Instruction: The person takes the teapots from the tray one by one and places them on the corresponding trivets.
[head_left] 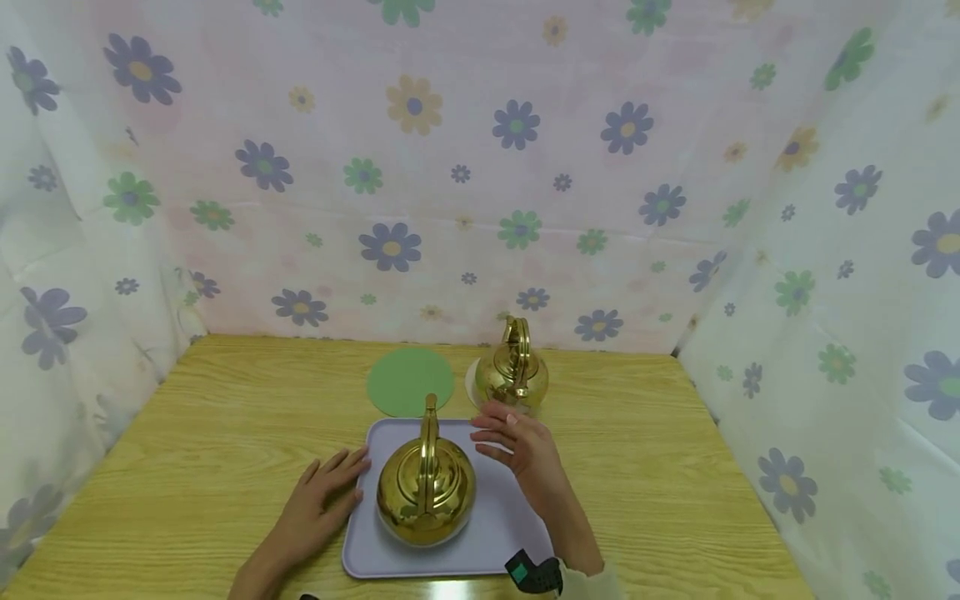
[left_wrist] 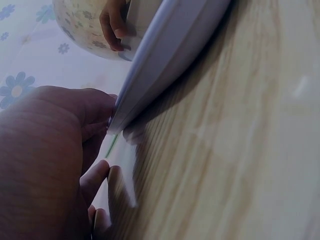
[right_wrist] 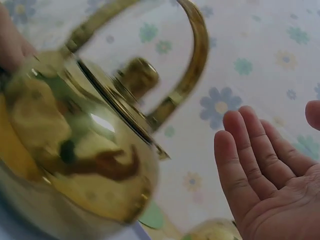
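Note:
A shiny gold kettle (head_left: 397, 500) with an arched handle stands upright on a lilac tray (head_left: 502, 537). My left hand (head_left: 318, 504) lies at the tray's left edge, fingers extended; the left wrist view shows them right at the tray's rim (left_wrist: 160, 65). To the right of the kettle, my right hand (head_left: 531, 462) hovers over the tray's right edge with nothing in it. Seen from the right wrist, its fingers (right_wrist: 257, 155) are nearly straight, apart from the kettle (right_wrist: 110, 165). A second gold kettle (head_left: 491, 379) stands just beyond the right fingertips.
Behind the tray lies a round green mat (head_left: 410, 379). The second kettle partly covers a pale round mat (head_left: 471, 385). All this is on a wooden table (head_left: 645, 467), with flower-print cloth (head_left: 450, 208) hanging behind it and along both sides.

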